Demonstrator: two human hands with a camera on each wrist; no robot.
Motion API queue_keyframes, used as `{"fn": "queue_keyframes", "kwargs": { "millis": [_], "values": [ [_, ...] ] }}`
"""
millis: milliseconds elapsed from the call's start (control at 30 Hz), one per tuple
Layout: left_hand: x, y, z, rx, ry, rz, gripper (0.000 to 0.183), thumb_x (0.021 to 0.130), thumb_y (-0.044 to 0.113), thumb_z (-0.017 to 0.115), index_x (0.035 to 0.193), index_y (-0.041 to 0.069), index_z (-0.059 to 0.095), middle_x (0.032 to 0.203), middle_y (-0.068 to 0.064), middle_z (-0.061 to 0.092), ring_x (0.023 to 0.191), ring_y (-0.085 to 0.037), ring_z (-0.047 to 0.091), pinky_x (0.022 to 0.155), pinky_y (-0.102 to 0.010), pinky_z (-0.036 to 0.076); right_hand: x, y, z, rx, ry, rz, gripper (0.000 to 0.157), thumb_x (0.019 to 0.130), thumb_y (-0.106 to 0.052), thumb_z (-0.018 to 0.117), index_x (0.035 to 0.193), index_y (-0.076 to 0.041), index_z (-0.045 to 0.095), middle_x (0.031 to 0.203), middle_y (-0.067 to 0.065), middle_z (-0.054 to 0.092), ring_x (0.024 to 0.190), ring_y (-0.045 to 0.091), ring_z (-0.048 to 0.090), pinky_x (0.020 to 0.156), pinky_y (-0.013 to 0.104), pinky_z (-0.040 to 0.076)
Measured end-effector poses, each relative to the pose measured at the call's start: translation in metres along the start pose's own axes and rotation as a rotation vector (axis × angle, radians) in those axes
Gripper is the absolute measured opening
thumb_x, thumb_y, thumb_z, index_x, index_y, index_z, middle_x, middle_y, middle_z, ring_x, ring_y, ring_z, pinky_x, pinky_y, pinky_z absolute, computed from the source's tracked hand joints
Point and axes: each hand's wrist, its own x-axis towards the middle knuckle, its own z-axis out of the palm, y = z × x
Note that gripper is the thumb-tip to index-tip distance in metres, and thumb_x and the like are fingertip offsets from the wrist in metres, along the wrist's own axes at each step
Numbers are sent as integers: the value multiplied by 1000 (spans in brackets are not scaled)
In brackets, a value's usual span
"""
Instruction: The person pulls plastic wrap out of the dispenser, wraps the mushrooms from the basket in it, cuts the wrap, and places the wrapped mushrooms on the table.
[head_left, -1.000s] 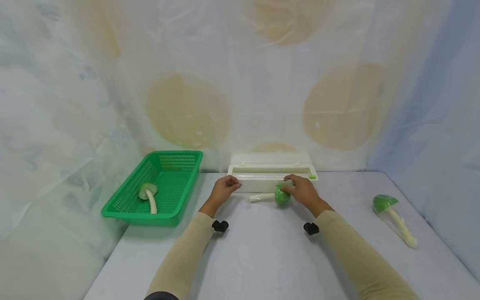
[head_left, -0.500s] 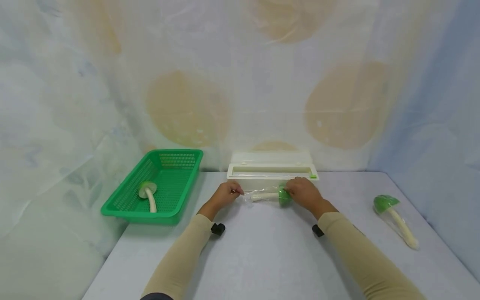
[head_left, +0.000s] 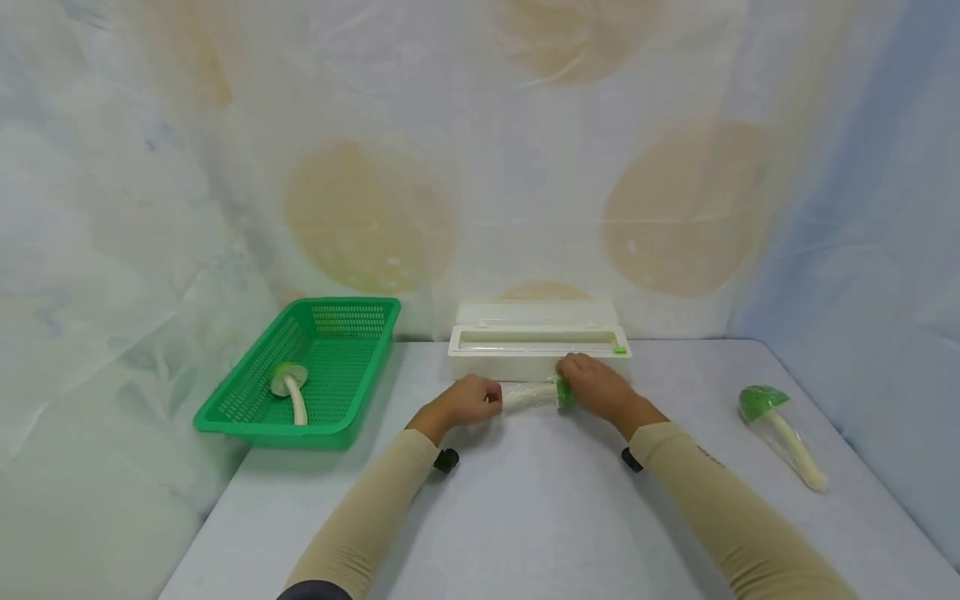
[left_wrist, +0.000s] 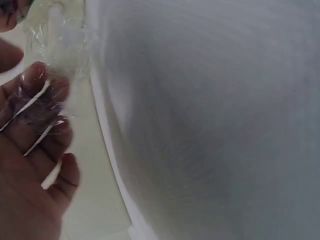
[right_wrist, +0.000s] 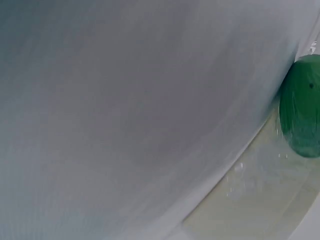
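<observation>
A mushroom [head_left: 531,397] with a green cap and white stem lies sideways between my hands, wrapped in clear cling film. At its stem end, my left hand [head_left: 463,402] pinches the film. The left wrist view shows crinkled cling film [left_wrist: 60,45] stretching over the curled fingers [left_wrist: 57,132]. My right hand [head_left: 596,387] grips the cap end and covers part of it. That hand is outside the right wrist view, where the film-covered green cap [right_wrist: 302,107] shows at the right edge. Directly behind stands a white cling film dispenser [head_left: 480,365], lid raised.
A green basket [head_left: 352,408] at the left holds another green-capped mushroom [head_left: 297,404]. To the right, a wrapped mushroom [head_left: 793,450] lies on the white table [head_left: 525,517]. A green slider [head_left: 619,350] sits at the dispenser's right end. A patterned curtain [head_left: 525,167] hangs behind.
My left hand has moved right and slightly down to the stem end, its fingers curling in. Film now lies closer round the stem. My right hand has stayed at the cap.
</observation>
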Motion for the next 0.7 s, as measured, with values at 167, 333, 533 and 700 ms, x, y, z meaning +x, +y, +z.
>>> {"fn": "queue_keyframes", "kwargs": {
  "millis": [167,333,533,700],
  "values": [
    [8,2,9,17,-42,-109,40,87,49,70,100,13,57,71,4,56,65,-11,53,60,-29,45,2,-4,6,-61,70,17,30,86,3,69,115,7,60,90,11,59,82,25,61,75,36,53],
    [20,8,13,163,-55,-123,44,88,52,67,112,15,61,79,6,60,74,-10,55,70,-30,47,4,-1,9,-145,179,-31,13,83,3,71,86,1,58,80,9,54,71,24,57,65,31,52],
    [27,13,12,169,-110,-154,32,95,39,62,74,15,59,65,4,49,61,-12,46,55,-27,39,-2,0,5,-151,131,-27,26,84,-4,75,84,-2,49,77,7,50,69,23,53,61,32,49],
    [27,11,10,111,-121,-270,29,95,39,60,78,16,64,69,3,54,62,-13,50,56,-29,42,-3,-8,-4,-20,-43,2,19,90,-8,70,90,-9,51,84,0,55,82,19,57,73,32,51]
  ]
}}
